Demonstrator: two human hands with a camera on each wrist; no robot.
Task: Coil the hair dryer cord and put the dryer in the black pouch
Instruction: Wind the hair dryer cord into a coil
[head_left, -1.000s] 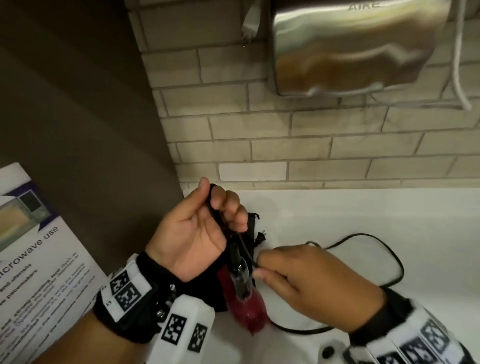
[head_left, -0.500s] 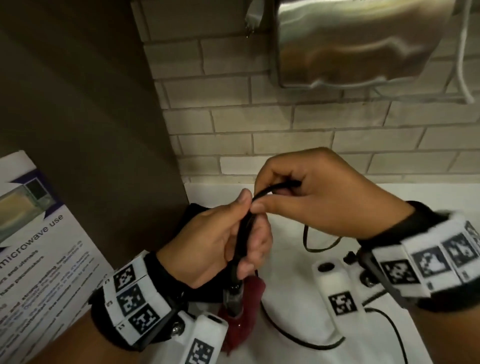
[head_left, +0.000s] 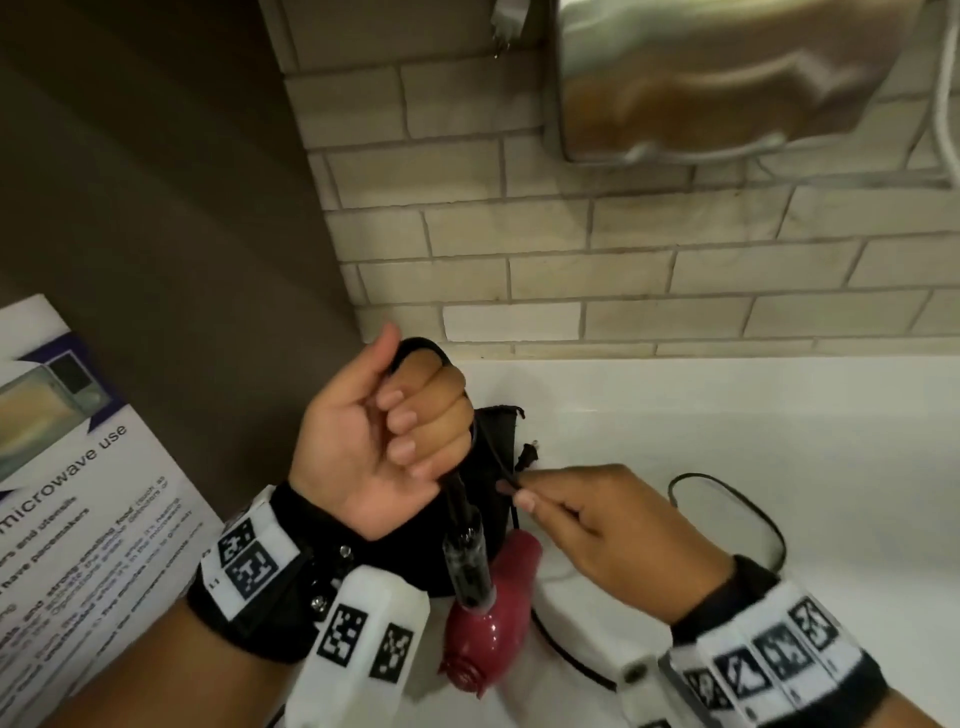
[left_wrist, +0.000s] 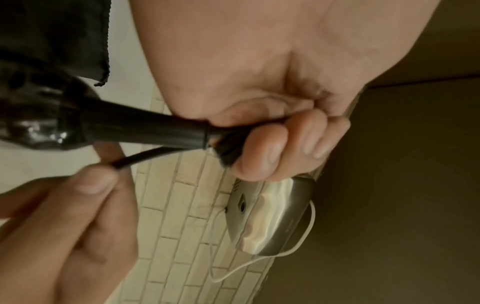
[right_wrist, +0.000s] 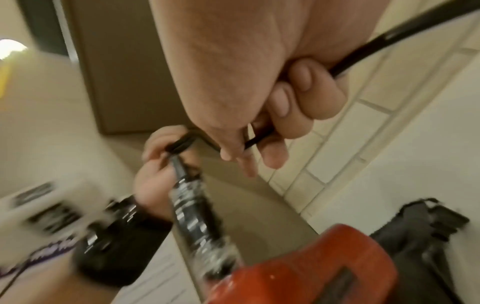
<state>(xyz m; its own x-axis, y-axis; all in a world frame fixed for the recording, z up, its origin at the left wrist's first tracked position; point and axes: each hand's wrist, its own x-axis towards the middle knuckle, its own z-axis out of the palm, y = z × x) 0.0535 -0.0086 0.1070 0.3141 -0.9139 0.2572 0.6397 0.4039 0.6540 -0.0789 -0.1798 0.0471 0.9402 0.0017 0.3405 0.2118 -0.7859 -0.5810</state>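
One red hair dryer (head_left: 491, 618) hangs nose-down from its black handle (head_left: 465, 561), just above the white counter (head_left: 727, 426). The left hand (head_left: 387, 441) is fisted around the top of that handle and the cord loops gathered there, one loop (head_left: 421, 345) poking out above the knuckles. Half a second ago the right hand (head_left: 608, 525) was up at the left fist, laying cord into it; now it has dropped low, to the right of the dryer, its thumb and fingers pinched on the next stretch of cord (head_left: 506, 467). I read that as one more turn added and another being fetched, so coiling is under way but not finished: a slack length (head_left: 748, 514) lies on the counter further right of the dryer, and the plug (head_left: 527, 454) sits loose just beyond it.

Count: one dryer, one cord, one plug, and one black pouch (head_left: 493, 467) lying on the counter directly behind the dryer, mouth not clearly visible. Outward from the dryer: one steel hand dryer (head_left: 727, 78) on the brick wall (head_left: 571, 249) above, and one microwave notice (head_left: 78, 493) to the left.
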